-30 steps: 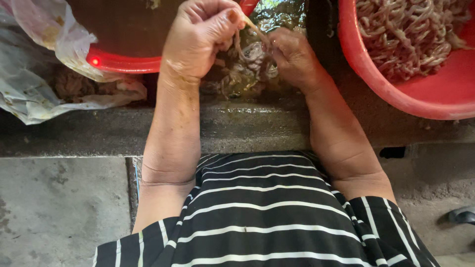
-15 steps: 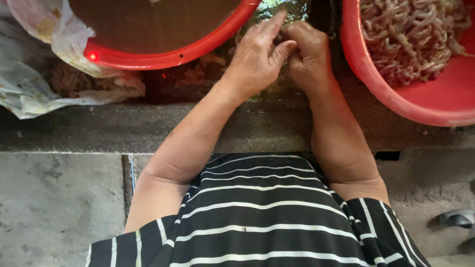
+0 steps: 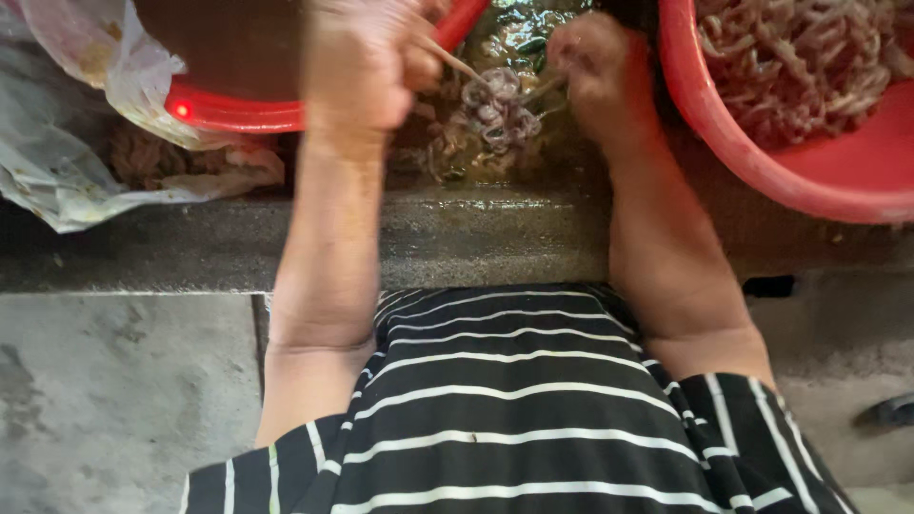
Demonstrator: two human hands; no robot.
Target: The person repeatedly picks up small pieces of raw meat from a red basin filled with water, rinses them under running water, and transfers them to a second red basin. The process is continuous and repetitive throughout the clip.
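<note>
**Coiled strand stretched between both hands over the wet ledge**

Coiled strand, pale and purplish, hangs between my two hands above the wet concrete ledge, over a heap of slimy scraps. My left hand is clenched into a fist around one thin end of it; the frame is blurred there, so I cannot make out the single fingers. My right hand pinches the other end, fingers closed on it. At the left hand's side sits a red basin with a crumpled plastic bag beside it. Near the right hand, a second red basin holds a pile of pale strands. My striped shirt fills the lower view.
</note>
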